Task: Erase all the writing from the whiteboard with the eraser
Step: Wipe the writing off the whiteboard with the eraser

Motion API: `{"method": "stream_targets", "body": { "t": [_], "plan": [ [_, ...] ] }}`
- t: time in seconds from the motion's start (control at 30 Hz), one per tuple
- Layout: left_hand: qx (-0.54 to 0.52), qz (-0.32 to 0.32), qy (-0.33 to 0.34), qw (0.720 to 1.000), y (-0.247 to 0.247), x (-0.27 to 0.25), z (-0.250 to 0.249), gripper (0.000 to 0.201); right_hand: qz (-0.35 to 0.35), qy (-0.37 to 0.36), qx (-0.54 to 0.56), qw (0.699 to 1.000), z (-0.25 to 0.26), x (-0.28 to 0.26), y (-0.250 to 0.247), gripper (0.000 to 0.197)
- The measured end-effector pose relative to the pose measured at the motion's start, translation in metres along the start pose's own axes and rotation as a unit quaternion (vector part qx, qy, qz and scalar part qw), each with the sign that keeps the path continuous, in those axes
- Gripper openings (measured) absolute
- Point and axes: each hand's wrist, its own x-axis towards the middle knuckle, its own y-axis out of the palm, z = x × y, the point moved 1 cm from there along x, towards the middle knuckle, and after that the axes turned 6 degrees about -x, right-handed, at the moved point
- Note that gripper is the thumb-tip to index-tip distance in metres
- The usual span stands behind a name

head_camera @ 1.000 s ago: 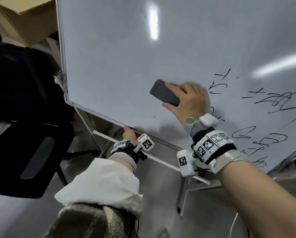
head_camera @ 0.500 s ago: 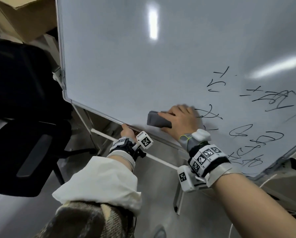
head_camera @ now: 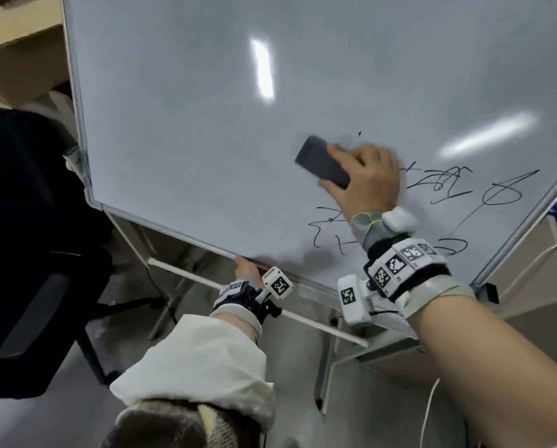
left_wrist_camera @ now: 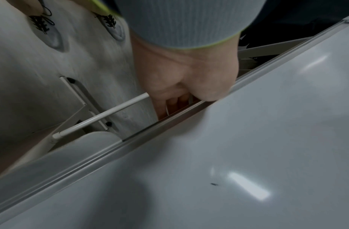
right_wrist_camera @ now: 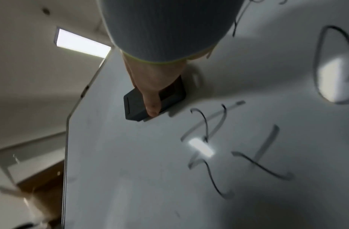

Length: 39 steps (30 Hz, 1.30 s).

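Gripping eraser (head_camera: 321,165), right hand (head_camera: 364,179) beside illegible black scribbles (head_camera: 438,185) on whiteboard (head_camera: 189,124).

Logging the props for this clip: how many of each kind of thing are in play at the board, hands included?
Whiteboard: 1
Eraser: 1
Hands: 2, right hand gripping the eraser, left hand holding the board's bottom edge
Office chair: 1
Cardboard box: 1
Total: 6

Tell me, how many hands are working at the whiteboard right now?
2. The right hand holds the eraser against the whiteboard, beside the remaining writing; the left hand grips the whiteboard's bottom edge.
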Motion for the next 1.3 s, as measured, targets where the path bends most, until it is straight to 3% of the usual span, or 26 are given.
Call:
{"method": "stream_targets", "body": {
  "t": [0.23,0.37,0.47,0.6,0.7,0.8,0.87,0.97,1.07,1.2,1.3],
  "plan": [
    [-0.043,0.025,-0.003,0.999,-0.003,0.007,0.009,0.061,0.181,-0.173,-0.002,0.968,0.025,-0.099,0.057,0.064],
    [-0.058,0.030,-0.002,0.998,-0.002,0.013,0.015,0.061,0.196,-0.194,0.002,0.961,0.028,-0.115,0.060,0.051],
    [-0.048,0.005,0.006,0.999,-0.007,0.020,0.019,0.058,0.135,-0.166,-0.002,0.977,0.021,-0.103,0.051,0.059],
    [0.016,-0.003,0.026,1.000,-0.008,0.019,0.013,0.044,0.023,-0.056,-0.022,0.998,0.001,-0.047,0.019,0.061],
    [0.126,0.057,0.052,0.989,0.004,-0.001,0.006,0.016,-0.027,0.000,-0.051,0.998,-0.015,-0.014,-0.010,0.061],
    [0.367,0.091,0.090,0.921,0.011,-0.021,0.006,0.007,-0.044,0.060,-0.054,0.996,-0.030,0.006,-0.023,0.061],
    [0.439,0.105,0.093,0.888,0.013,-0.022,0.013,0.021,-0.050,0.080,-0.050,0.994,-0.039,0.015,-0.029,0.061],
    [0.372,0.094,0.075,0.920,0.017,-0.010,0.023,0.019,-0.026,0.071,-0.046,0.996,-0.040,0.012,-0.026,0.061],
    [0.395,0.100,0.087,0.909,0.019,0.000,0.021,0.022,0.032,0.021,-0.024,0.999,-0.032,-0.018,-0.010,0.061],
    [0.381,0.090,0.103,0.915,0.022,0.005,0.021,0.042,0.107,-0.056,-0.007,0.993,-0.026,-0.075,0.014,0.066],
    [0.364,0.015,0.123,0.923,0.027,0.012,0.025,0.029,0.154,-0.062,-0.005,0.986,-0.023,-0.100,0.022,0.067]
  ]
}}
